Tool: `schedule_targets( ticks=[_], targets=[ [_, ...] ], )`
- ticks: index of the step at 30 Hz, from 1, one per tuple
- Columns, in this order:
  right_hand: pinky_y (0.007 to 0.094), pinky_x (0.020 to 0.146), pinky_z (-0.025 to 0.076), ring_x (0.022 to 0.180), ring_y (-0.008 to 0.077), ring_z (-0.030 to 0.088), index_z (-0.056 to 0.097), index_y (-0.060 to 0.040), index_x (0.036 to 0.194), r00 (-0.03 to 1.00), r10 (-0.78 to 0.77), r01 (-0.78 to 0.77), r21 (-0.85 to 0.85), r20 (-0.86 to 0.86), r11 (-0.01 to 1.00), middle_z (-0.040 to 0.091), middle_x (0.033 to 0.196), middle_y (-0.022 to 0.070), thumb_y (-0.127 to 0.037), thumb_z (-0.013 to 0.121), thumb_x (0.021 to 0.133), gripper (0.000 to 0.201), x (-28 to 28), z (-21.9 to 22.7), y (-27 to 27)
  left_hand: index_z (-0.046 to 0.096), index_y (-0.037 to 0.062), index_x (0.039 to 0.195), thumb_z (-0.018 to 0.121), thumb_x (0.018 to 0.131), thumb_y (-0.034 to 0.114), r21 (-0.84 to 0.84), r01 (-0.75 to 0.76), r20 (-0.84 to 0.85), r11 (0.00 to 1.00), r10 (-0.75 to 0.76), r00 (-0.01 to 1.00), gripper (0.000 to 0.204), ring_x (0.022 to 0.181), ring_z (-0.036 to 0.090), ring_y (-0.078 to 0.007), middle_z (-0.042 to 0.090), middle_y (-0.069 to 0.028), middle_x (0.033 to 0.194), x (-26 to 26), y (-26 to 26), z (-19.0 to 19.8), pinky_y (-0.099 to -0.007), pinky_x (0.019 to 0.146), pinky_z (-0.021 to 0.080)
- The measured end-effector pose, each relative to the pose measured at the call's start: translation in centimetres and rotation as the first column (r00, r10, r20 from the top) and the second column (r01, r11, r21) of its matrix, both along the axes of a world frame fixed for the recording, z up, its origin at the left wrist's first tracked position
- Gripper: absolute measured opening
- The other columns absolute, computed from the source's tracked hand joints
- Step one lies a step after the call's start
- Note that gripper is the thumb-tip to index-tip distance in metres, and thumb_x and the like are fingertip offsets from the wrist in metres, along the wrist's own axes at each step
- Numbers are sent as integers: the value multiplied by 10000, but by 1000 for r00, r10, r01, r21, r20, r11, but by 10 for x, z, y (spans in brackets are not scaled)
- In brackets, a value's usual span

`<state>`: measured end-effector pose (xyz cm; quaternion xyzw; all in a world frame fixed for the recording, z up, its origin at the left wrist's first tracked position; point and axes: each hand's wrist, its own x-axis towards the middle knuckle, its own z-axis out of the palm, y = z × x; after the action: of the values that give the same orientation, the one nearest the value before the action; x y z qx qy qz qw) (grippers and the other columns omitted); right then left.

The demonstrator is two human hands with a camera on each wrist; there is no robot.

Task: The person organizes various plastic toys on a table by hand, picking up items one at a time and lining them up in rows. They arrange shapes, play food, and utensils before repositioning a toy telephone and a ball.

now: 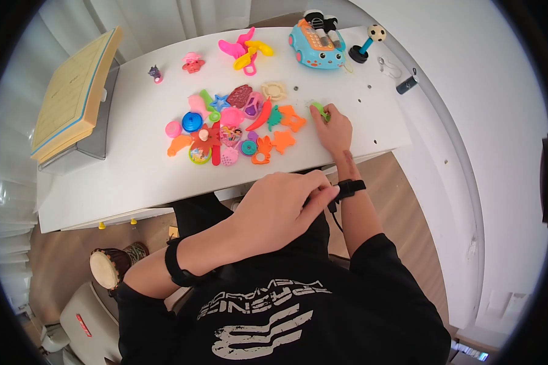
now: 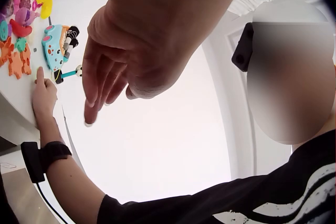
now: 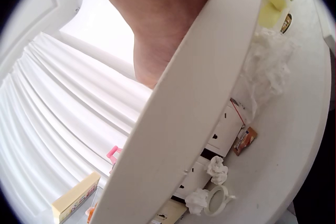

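Observation:
In the head view, my right hand (image 1: pixel 335 129) is at the right part of the white table, its thumb and fingers round a small light-green toy piece (image 1: pixel 323 113). My left hand (image 1: pixel 280 210) is raised in front of my body, empty, and overlaps the black band (image 1: pixel 350 188) on the right wrist. From the left wrist camera, the left hand's fingers (image 2: pixel 94 85) hang loosely bent. Left of the right hand lies a cluster of plastic toys, among them orange shapes (image 1: pixel 292 118), a red chili (image 1: pixel 260 115) and a blue star (image 1: pixel 220 101).
Along the table's back are a blue toy phone (image 1: pixel 318 48), pink and yellow toys (image 1: pixel 246 52) and a football figure (image 1: pixel 376 33). A large book-like box (image 1: pixel 79 91) stands at left. In the right wrist view, an open drawer below the tabletop (image 3: pixel 184 87) holds crumpled tissues (image 3: pixel 217 170).

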<state>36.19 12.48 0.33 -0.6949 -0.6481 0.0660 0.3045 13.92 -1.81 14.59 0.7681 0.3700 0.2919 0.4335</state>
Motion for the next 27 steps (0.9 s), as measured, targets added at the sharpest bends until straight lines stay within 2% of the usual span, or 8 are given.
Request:
schedule_targets(
  ticks=[4, 9, 10, 12, 15, 22, 24, 27],
  targets=[
    [486, 639, 518, 668, 381, 681, 657, -45, 897, 1000, 3, -3, -36, 10, 999, 661, 643, 159, -508, 663, 954, 466, -1, 4, 1, 652, 18, 912, 620, 1042, 217, 19, -34, 35, 999, 33, 999, 239, 528, 641, -242, 622, -109, 603, 13, 5, -14, -334, 519, 464],
    [483, 633, 518, 664, 376, 681, 658, -47, 895, 1000, 4, -4, -46, 16, 999, 653, 626, 152, -505, 663, 957, 462, -1, 5, 0, 589, 36, 818, 580, 1051, 246, 135, -115, -76, 984, 126, 989, 314, 524, 575, -403, 570, -157, 568, 18, 5, -21, -448, 496, 444],
    [486, 633, 518, 666, 381, 680, 658, -46, 896, 1000, 7, -6, -42, 16, 999, 657, 633, 156, -503, 663, 957, 461, -1, 5, 0, 589, 36, 818, 580, 1051, 246, 135, -114, -77, 984, 125, 989, 314, 524, 575, -403, 570, -157, 568, 18, 6, -22, -448, 496, 444],
    [488, 634, 518, 668, 385, 679, 658, -44, 898, 1000, 10, -9, -42, 15, 999, 661, 641, 159, -501, 663, 957, 460, -1, 4, 0, 597, 47, 801, 577, 1042, 281, 265, -71, -318, 962, 157, 935, 337, 539, 610, -391, 581, -158, 567, 15, 8, -25, -462, 501, 469],
    [494, 638, 518, 674, 394, 677, 658, -43, 901, 1000, 14, -14, -5, 27, 1000, 671, 658, 168, -500, 661, 958, 461, -1, 3, -1, 608, 60, 776, 587, 1025, 299, 335, 5, -433, 942, 149, 889, 346, 535, 634, -354, 580, -137, 549, 13, 8, -31, -457, 499, 489],
    [470, 615, 485, 633, 375, 650, 643, -41, 896, 1000, 10, -10, 13, -23, 1000, 630, 612, 160, -515, 671, 945, 478, 0, 0, 0, 626, 69, 759, 606, 1009, 285, 477, 149, -506, 867, 132, 853, 332, 512, 646, -297, 575, -94, 517, 8, 14, -35, -406, 475, 487],
    [467, 615, 486, 630, 372, 650, 643, -41, 895, 1000, 10, -10, 4, -27, 1000, 630, 610, 157, -516, 670, 946, 479, -1, 1, 1, 619, 70, 776, 640, 861, 125, 476, 201, -578, 856, 133, 805, 103, 580, 711, -255, 656, -79, 595, 6, 15, -35, -378, 479, 504],
    [460, 624, 494, 639, 370, 655, 647, -45, 899, 1000, 1, -2, -34, -19, 999, 638, 621, 155, -519, 668, 947, 477, 0, 2, 1, 616, 72, 771, 639, 847, 115, 528, 247, -602, 812, 153, 784, 90, 576, 711, -232, 657, -68, 594, 3, 17, -34, -364, 472, 495]
  ],
)
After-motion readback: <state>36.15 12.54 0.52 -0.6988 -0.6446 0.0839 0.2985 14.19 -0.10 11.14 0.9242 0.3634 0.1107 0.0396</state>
